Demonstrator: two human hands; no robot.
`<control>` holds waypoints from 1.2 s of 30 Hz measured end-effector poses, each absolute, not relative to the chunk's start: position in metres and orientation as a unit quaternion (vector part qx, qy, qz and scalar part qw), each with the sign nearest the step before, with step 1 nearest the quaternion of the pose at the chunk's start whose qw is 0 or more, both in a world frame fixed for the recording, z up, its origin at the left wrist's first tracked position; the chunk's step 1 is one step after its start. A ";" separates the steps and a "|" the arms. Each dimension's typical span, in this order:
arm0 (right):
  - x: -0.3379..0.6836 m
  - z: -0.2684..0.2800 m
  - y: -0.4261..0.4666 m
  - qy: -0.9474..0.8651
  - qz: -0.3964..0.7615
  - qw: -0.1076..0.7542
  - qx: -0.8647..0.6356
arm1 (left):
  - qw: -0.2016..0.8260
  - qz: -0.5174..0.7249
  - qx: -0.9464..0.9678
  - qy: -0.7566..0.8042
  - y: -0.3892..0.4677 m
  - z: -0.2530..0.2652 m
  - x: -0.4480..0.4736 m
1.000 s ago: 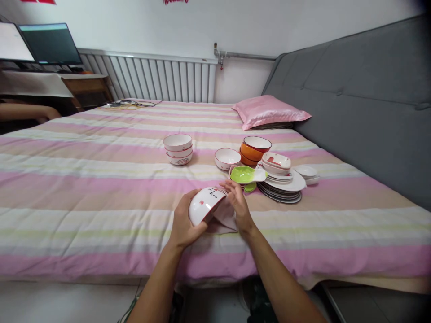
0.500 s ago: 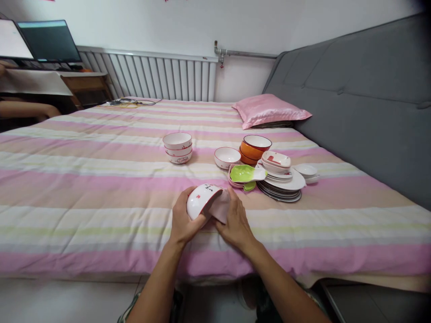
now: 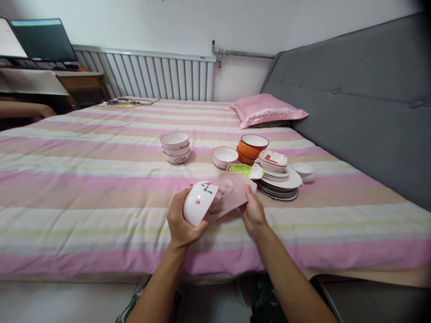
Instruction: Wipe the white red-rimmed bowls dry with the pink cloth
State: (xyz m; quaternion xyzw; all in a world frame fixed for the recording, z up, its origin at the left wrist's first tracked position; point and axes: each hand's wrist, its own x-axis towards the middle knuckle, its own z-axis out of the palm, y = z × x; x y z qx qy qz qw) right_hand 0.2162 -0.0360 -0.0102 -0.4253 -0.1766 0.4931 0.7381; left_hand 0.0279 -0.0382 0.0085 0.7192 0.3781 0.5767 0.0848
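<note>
My left hand (image 3: 182, 220) is closed round a white bowl (image 3: 198, 202) with a red rim and dark writing, tipped on its side with its mouth facing right. A pale pink cloth (image 3: 237, 193) stretches from the bowl's mouth to my right hand (image 3: 255, 211), which pinches its right end. The cloth's left part is bunched at the bowl's opening. Just beyond it lie a green leaf-shaped dish (image 3: 240, 169) and a stack of white plates (image 3: 286, 181) topped by small rectangular dishes (image 3: 273, 158). The cloth partly covers the green dish.
On the striped bed (image 3: 101, 215) stand stacked white bowls (image 3: 175, 147), a single white bowl (image 3: 225, 156), orange bowls (image 3: 252, 148) and small white dishes (image 3: 303, 170). Farther back are a pink pillow (image 3: 267, 109) and cables (image 3: 129, 102). A grey headboard (image 3: 353, 80) rises on the right.
My right hand has moved right, drawing the cloth out from the bowl so that it spreads wide. My left hand keeps hold of the bowl, which has shifted slightly left.
</note>
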 end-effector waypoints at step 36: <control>0.184 0.032 -0.071 -0.819 0.054 0.426 -0.381 | 0.123 0.482 0.784 0.371 -0.035 -0.010 0.035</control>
